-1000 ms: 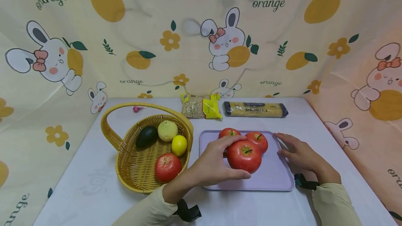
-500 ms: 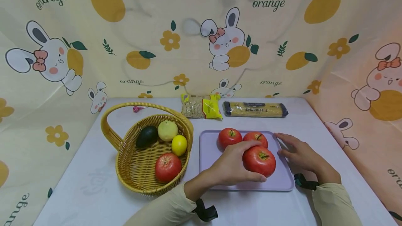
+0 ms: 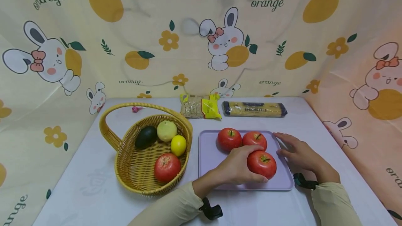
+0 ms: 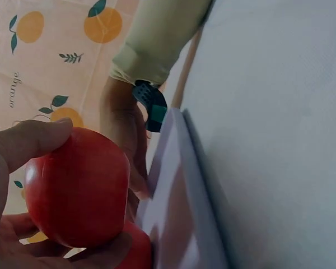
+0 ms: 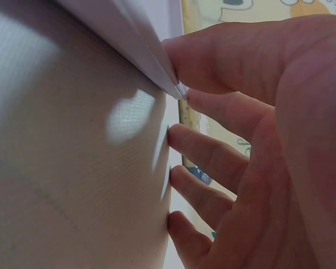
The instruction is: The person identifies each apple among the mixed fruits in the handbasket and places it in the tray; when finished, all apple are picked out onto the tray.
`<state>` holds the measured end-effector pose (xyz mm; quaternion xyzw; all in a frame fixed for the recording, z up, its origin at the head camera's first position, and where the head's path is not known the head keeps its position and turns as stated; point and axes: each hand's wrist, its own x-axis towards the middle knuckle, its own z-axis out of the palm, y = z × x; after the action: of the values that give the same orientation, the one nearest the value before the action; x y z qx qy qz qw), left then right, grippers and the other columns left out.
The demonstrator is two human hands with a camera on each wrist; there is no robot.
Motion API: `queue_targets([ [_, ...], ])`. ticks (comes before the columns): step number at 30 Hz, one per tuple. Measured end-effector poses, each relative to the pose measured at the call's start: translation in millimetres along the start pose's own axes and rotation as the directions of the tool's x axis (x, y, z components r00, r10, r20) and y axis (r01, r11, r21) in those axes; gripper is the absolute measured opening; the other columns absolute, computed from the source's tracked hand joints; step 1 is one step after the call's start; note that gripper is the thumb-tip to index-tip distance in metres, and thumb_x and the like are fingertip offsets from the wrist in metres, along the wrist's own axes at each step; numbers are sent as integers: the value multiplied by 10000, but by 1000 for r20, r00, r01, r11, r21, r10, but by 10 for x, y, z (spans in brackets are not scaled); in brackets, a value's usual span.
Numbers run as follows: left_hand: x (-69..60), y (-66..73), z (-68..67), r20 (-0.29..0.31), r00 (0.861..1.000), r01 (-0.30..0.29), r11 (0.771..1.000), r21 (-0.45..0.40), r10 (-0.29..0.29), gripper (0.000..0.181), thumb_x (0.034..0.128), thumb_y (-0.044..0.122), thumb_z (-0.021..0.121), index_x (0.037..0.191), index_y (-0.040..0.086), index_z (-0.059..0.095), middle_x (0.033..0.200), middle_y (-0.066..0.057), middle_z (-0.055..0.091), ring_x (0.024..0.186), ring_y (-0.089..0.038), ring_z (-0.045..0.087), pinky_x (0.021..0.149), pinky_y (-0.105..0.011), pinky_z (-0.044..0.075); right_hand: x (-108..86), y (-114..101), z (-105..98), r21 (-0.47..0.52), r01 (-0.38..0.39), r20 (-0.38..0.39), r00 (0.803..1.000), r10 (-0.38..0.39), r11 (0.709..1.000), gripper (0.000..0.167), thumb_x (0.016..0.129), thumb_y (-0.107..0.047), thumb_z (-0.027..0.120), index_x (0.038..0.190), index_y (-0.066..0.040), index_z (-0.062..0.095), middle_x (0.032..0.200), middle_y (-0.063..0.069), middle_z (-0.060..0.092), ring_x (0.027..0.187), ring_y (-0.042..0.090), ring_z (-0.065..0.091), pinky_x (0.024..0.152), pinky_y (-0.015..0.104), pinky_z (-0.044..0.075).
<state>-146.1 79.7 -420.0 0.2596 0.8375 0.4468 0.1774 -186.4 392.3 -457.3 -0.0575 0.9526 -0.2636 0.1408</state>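
Observation:
My left hand (image 3: 237, 167) holds a red apple (image 3: 262, 165) between thumb and fingers, over the front right part of the lilac tray (image 3: 211, 156). In the left wrist view the thumb lies on one side of this apple (image 4: 81, 188) and curled fingers lie on the other. Whether its underside touches the tray is hidden. Behind it on the tray sit two more apples, one at left (image 3: 229, 138) and one at right (image 3: 255, 140). At the tray's right edge, my right hand (image 3: 299, 152) pinches the rim (image 5: 157, 59) with thumb and index finger, the other fingers spread.
A wicker basket (image 3: 123, 170) with a tall handle stands left of the tray. Inside lie a dark green fruit (image 3: 146, 136), a pale green one (image 3: 166, 130), a lemon (image 3: 178, 145) and a round red fruit (image 3: 167, 167). Behind are a yellow bag (image 3: 201, 106) and a spaghetti pack (image 3: 254, 109).
My left hand has carried the apple rightward and slightly toward the front of the tray, uncovering the rear left apple. My right hand has stayed at the tray's edge.

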Motion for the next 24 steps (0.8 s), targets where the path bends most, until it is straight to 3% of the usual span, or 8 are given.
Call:
queue_targets([
  [7, 72, -99, 73, -9, 1000, -4, 999, 33, 4, 802, 812, 349, 979, 1525, 313, 614, 1414, 122, 656, 1294, -91, 530, 967, -282, 592, 11, 5, 3, 5, -8, 8, 1000, 8, 1000, 862, 1017, -430, 752, 1735, -217, 324, 1748, 309, 298, 1539, 668, 287, 1063, 838, 429],
  [18, 95, -170, 216, 31, 999, -13, 999, 50, 11, 824, 822, 319, 983, 1549, 290, 596, 1444, 130, 649, 1298, -36, 536, 987, -246, 576, -3, 13, 7, 8, -1, 4, 1000, 1, 1000, 864, 1010, -438, 760, 1734, -237, 332, 1752, 305, 293, 1541, 668, 282, 1062, 834, 430],
  [24, 72, -164, 289, 0, 999, -35, 994, 103, 35, 848, 826, 344, 982, 1564, 259, 574, 1449, 126, 654, 1293, -37, 564, 1047, -250, 555, 5, 14, 14, -5, 17, -3, 1000, -17, 1000, 837, 1014, -387, 761, 1723, -211, 353, 1735, 319, 311, 1531, 670, 291, 1065, 843, 416],
])
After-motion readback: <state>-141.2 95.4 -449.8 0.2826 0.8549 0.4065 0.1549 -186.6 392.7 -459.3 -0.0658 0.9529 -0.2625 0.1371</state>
